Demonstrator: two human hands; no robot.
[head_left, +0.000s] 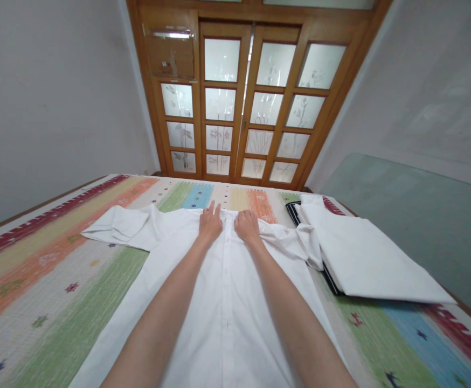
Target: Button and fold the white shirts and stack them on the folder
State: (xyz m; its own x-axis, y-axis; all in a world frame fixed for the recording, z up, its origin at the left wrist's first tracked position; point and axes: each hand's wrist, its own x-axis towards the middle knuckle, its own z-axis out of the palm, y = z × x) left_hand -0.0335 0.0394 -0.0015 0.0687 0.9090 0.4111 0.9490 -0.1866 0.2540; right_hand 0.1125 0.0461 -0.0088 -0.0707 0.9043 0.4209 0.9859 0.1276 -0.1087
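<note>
A white button-front shirt (207, 302) lies spread out in front of me, its collar end away from me and its sleeves out to the sides. My left hand (210, 223) rests at the collar, left of the button strip, with fingers stretched out and apart. On the other side of the strip, my right hand (247, 224) has its fingers curled at the collar edge, closed on the shirt fabric. The shirt's left-side sleeve (118, 225) lies folded over flat, while the right-side sleeve (296, 242) is crumpled.
Folded white cloth (373, 258) lies on the right, over a black piece with white stripes (330, 275). Beneath everything is a colourful striped, patterned cover (74, 285). A pale green panel (413, 215) stands along the right edge. Wooden glass-paned doors (239, 102) are beyond.
</note>
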